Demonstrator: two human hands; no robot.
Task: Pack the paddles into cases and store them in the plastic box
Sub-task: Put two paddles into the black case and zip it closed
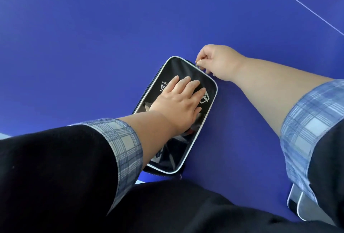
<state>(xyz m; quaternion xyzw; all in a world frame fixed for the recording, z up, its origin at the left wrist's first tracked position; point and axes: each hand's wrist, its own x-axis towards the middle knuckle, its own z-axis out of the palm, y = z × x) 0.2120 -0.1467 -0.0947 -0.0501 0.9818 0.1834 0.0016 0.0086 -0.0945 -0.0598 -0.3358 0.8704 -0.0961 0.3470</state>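
A black paddle case point(178, 145) with a white piped rim and white lettering lies flat on the blue table point(93, 46), near its front edge. My left hand point(178, 102) presses palm-down on the case's top, fingers spread. My right hand point(217, 61) is at the case's far right corner, fingertips pinched on the small metal zipper pull point(197, 64). No paddle shows; the inside of the case is hidden. The plastic box is out of view.
A second case-like item point(297, 203), grey with a white rim, peeks out at the lower right under my right sleeve. A thin white line point(301, 3) crosses the table at the top right. My dark clothing fills the bottom of the view.
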